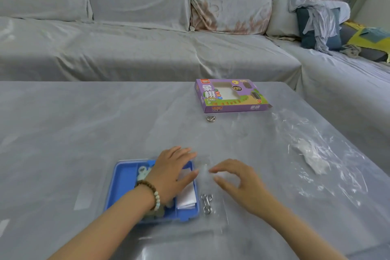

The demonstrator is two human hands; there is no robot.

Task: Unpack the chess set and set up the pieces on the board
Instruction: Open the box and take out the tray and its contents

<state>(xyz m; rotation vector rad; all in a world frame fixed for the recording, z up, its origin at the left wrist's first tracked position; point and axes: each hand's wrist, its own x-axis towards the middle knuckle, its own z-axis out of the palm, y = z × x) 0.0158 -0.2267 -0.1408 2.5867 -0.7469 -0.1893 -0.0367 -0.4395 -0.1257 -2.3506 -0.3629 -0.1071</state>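
A blue plastic tray (124, 183) lies near the table's front edge, holding pale green pieces (143, 172) and a folded white sheet (186, 198). My left hand (172, 170) rests flat across the tray with its fingers straight. Just right of the tray, my right hand (236, 177) hovers with fingers loosely curved over a clear plastic bag (203, 172); whether it pinches the bag is unclear. The purple chess box (230, 96) lies flat at the far middle of the table.
A metal ring puzzle (206, 203) lies beside the tray, another metal ring puzzle (210, 118) in front of the box. Crumpled clear plastic wrap (316, 154) lies at the right. The table has a grey cover (84, 133). A covered sofa (126, 38) stands behind.
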